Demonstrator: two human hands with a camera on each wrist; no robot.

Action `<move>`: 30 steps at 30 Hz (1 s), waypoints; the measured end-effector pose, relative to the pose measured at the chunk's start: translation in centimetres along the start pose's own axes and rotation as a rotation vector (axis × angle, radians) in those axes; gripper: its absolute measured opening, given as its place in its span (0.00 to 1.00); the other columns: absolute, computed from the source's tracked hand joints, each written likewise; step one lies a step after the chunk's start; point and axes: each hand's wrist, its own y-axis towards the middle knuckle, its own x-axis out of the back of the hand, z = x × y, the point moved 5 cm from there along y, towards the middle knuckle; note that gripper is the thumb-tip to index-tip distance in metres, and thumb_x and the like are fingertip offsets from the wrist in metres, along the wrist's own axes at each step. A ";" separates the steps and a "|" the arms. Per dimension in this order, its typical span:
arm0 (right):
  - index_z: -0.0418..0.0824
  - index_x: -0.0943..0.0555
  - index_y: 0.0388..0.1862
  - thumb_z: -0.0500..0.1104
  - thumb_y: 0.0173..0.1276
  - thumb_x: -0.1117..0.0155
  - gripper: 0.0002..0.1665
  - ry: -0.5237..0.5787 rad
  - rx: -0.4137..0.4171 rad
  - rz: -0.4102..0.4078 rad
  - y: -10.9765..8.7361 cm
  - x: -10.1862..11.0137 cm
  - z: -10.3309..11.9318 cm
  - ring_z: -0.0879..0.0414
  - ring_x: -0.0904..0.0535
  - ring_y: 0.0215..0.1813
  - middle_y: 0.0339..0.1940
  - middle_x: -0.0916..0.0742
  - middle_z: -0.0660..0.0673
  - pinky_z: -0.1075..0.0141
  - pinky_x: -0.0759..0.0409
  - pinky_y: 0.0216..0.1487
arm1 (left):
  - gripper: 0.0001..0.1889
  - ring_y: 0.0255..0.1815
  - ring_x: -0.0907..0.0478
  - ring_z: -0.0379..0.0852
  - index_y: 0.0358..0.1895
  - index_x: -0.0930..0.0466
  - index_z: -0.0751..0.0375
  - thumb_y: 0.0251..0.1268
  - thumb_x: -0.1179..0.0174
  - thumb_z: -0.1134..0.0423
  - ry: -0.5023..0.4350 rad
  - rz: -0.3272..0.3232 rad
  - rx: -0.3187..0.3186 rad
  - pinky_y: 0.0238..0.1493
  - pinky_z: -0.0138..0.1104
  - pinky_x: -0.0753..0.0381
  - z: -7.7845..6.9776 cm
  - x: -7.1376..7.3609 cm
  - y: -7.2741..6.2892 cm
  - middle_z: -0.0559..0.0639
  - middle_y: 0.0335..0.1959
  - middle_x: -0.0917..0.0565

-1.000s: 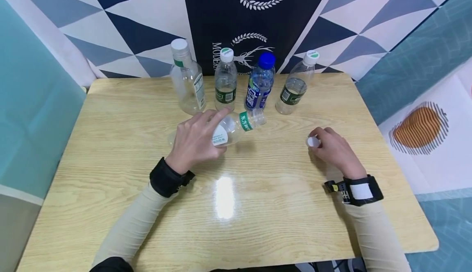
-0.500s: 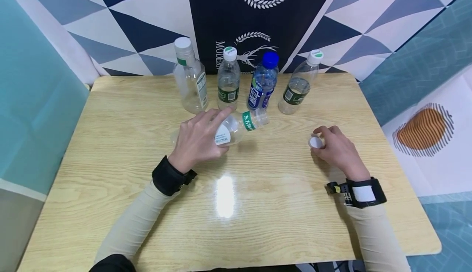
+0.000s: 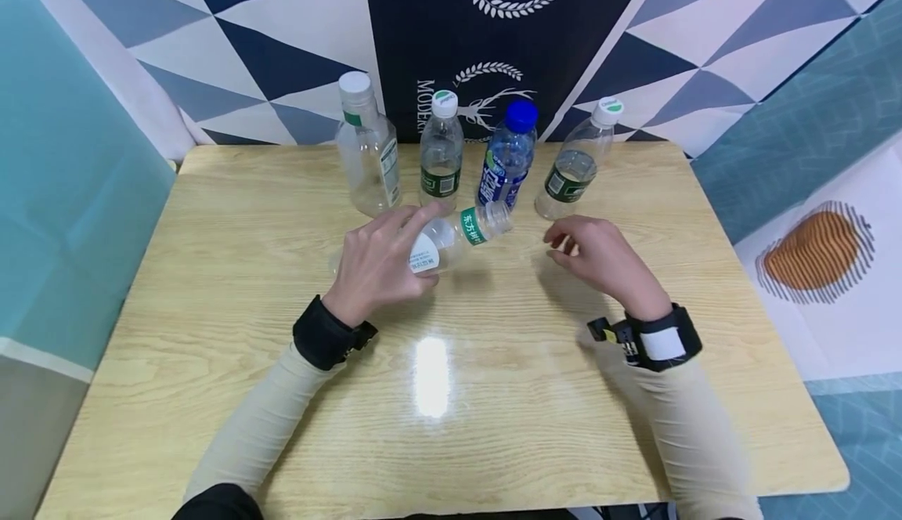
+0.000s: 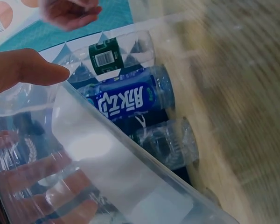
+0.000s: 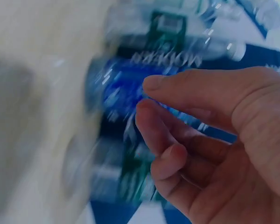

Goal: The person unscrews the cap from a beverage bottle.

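Note:
My left hand [image 3: 384, 261] grips a clear plastic bottle [image 3: 451, 247] lying sideways, its uncapped mouth pointing right and a green band round its neck. The left wrist view shows this bottle [image 4: 107, 140] close up, with the thumb [image 4: 32, 67] over it and other fingers visible through the plastic. Over the table at the right, my right hand [image 3: 606, 258] is palm down with fingers loosely curled. In the right wrist view, nothing shows between its thumb [image 5: 191, 93] and fingers. The white cap seen earlier is hidden.
Along the back edge of the wooden table [image 3: 232, 324] stand a large clear bottle [image 3: 366, 160], a water bottle [image 3: 441, 156], a blue-capped bottle [image 3: 507, 160] and another water bottle [image 3: 572, 164]. A patterned cloth [image 3: 296, 50] hangs behind them.
My right hand has moved left and a little away from me, and the white cap at its fingertips no longer shows. My left hand stays with the bottle in nearly the same place.

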 end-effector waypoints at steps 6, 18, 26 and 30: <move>0.39 0.13 0.33 0.35 0.65 0.29 0.01 0.048 0.152 -0.022 2.6 0.1 3.6 0.55 0.16 0.35 0.31 0.11 0.47 0.58 0.17 0.39 | 0.51 0.37 0.13 0.54 0.71 0.30 0.46 0.34 0.21 0.42 -0.007 -0.049 0.008 0.17 0.42 0.21 0.6 0.6 0.8 0.54 0.49 0.12; 0.44 0.13 0.33 0.35 0.66 0.29 0.04 0.092 0.179 0.013 2.5 -1.4 4.3 0.60 0.18 0.33 0.29 0.11 0.51 0.63 0.18 0.36 | 0.52 0.40 0.13 0.54 0.70 0.30 0.45 0.31 0.18 0.45 -0.056 -0.034 0.054 0.19 0.42 0.19 1.2 0.3 0.1 0.54 0.50 0.12; 0.45 0.13 0.33 0.37 0.68 0.31 0.04 0.125 0.176 0.058 3.2 -2.0 4.2 0.61 0.19 0.33 0.29 0.12 0.51 0.63 0.19 0.37 | 0.51 0.45 0.13 0.53 0.70 0.28 0.47 0.31 0.19 0.49 -0.154 -0.035 0.088 0.25 0.46 0.16 1.0 0.4 -0.2 0.54 0.52 0.12; 0.45 0.13 0.34 0.39 0.69 0.31 0.03 0.125 0.140 0.060 2.8 -2.0 3.7 0.60 0.19 0.33 0.30 0.11 0.51 0.63 0.20 0.37 | 0.52 0.46 0.13 0.53 0.71 0.31 0.50 0.32 0.17 0.52 -0.255 -0.022 0.097 0.33 0.47 0.13 1.0 0.3 -0.2 0.56 0.51 0.13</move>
